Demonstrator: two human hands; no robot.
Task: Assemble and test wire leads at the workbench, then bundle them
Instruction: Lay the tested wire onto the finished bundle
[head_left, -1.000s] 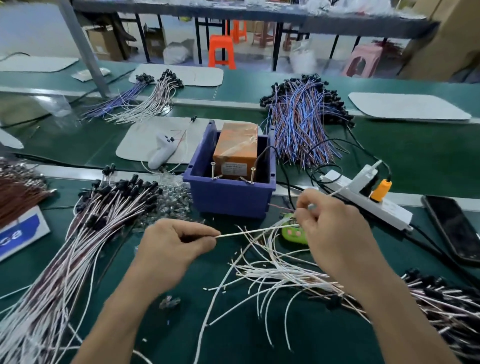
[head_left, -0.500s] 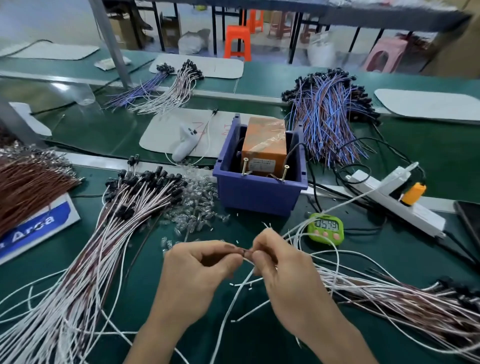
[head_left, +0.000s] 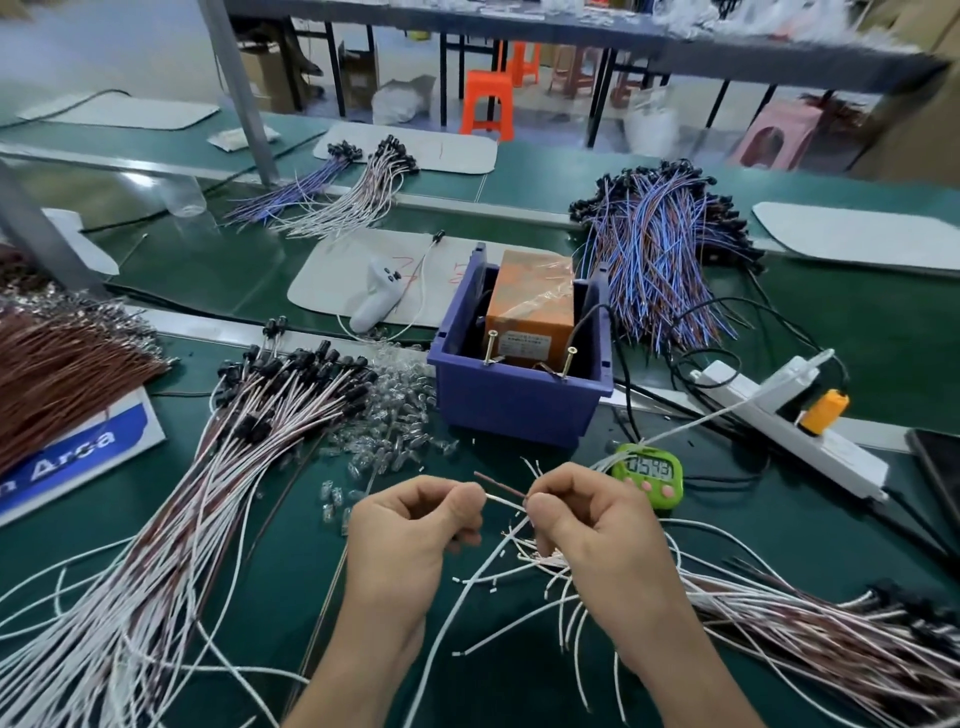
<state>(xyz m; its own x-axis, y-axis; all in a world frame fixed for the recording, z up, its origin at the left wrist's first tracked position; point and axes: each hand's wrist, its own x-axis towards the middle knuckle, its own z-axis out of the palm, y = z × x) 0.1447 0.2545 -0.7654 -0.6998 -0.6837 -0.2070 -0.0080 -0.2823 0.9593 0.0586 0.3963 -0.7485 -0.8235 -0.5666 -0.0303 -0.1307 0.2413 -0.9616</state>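
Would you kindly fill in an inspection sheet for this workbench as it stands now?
Surface: green bench mat, white pads lying on it.
Job's things: capped leads fanned at left; loose white wires at right; purple bin holding an orange box.
Clutter: heap of clear parts; green timer; phone at right edge.
Hands: left hand pinches a white wire; right hand pinches its other end with a brown wire.
Cables: black cables leave the bin and loop near the white power strip.
Surroundings: orange stool, pink stool, cardboard boxes behind the benches.
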